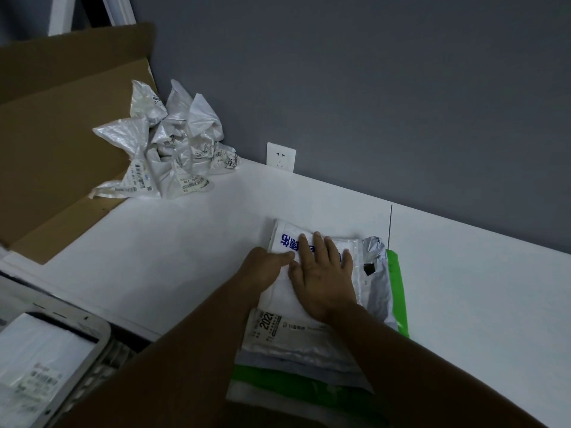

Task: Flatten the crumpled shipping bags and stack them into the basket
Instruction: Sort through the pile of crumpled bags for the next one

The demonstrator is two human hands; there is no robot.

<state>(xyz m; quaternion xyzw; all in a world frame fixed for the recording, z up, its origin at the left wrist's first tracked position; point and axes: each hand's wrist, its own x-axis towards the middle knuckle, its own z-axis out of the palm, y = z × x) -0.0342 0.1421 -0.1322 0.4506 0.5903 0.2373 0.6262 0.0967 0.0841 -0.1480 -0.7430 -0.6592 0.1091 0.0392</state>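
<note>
Wide white table (463, 288), and on its far left an open cardboard box (55, 143) lies flat. Down at the near left corner sits the basket (102, 332), with at least one flat bag (40, 359) already lying inside, so stacking has begun.

In the near middle of the table is a pile of flattened bags (309, 350), a green one (397, 291) peeking out along the right edge. These look smoothed but have not yet gone into the basket.

Far left, against the wall and the box, the crumpled heap (167, 152) waits untouched; several bags there, so I'd call this roughly mid-task.

On top of the flattened pile is a white bag with blue print (287, 239), and both hands are on it. The right hand (324, 282) lies spread, fingers straight, palm pressing down. The left hand (262, 267) is just beside it, fingers extended onto the bag's left edge; neither grips anything. This looks like a smoothing press.
</note>
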